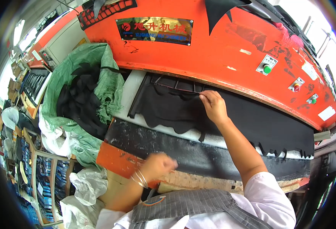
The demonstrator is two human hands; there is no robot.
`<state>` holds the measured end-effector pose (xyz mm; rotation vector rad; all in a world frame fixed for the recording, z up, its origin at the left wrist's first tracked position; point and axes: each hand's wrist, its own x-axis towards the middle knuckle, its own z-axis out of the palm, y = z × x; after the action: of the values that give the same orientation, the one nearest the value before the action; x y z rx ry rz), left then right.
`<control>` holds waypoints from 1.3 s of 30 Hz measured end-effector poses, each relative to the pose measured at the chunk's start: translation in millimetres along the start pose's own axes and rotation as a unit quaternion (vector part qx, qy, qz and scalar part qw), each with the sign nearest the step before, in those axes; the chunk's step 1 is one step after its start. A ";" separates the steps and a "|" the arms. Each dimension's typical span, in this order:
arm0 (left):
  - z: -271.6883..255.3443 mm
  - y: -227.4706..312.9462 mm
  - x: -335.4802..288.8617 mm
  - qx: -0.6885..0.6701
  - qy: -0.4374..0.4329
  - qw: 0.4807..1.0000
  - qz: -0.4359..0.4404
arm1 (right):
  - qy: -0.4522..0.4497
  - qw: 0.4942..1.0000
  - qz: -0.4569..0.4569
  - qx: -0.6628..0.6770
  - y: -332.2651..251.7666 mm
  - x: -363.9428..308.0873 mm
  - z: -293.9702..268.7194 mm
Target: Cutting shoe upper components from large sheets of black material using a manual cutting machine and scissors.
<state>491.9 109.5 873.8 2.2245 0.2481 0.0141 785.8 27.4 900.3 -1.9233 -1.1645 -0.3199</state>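
My right hand (213, 106) reaches over the machine bed, thumb and fingers pinched on the right end of a thin metal cutting die (175, 88). The die lies along the far edge of black sheet material (171, 108), partly under the machine's overhang. The sheet's near edge is cut in wavy curves. My left hand (158, 167), with pale bangles at the wrist, hovers near the dark front ledge (137, 135). Motion smears its fingers, so I cannot see whether it holds anything.
A large orange-red machine (213, 49) stands across the far side, with a green button (267, 69) and a red button (297, 87). At left, a green woven sack (110, 84) holds black scraps. Below it are clear plastic bags (85, 187) and a rack (53, 183) of blue-edged items.
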 end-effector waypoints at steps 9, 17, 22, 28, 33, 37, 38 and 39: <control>-138.0 -127.2 155.8 0.222 0.239 0.926 0.187 | -0.174 0.969 -0.038 -0.170 -8.0 -14.9 76.7; -117.0 -150.0 173.4 0.193 0.233 0.943 0.137 | -0.034 0.996 -0.061 -0.060 13.6 -33.2 105.8; -123.6 -159.6 180.8 0.158 0.243 0.937 0.194 | -0.040 0.994 -0.062 -0.079 13.2 -26.4 109.2; -127.6 -161.5 184.3 0.171 0.250 0.935 0.187 | 0.074 0.996 0.051 0.031 -15.4 16.7 86.7; -126.0 -162.0 161.8 0.237 0.224 0.930 0.172 | -0.130 0.984 0.059 -0.107 -24.0 -20.2 91.1; -123.7 -136.0 162.0 0.231 0.188 0.949 0.109 | -0.114 0.976 -0.024 -0.185 -37.1 -23.0 83.7; -120.2 -139.5 158.2 0.230 0.203 0.944 0.123 | -0.125 0.973 -0.016 -0.194 -41.5 -26.0 85.1; -118.0 -140.4 154.7 0.220 0.198 0.948 0.119 | -0.135 0.969 -0.007 -0.208 -44.3 -27.0 86.2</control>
<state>607.8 314.0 825.2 2.6729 0.2119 0.5965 718.0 86.4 855.1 -2.3829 -1.3709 -0.3370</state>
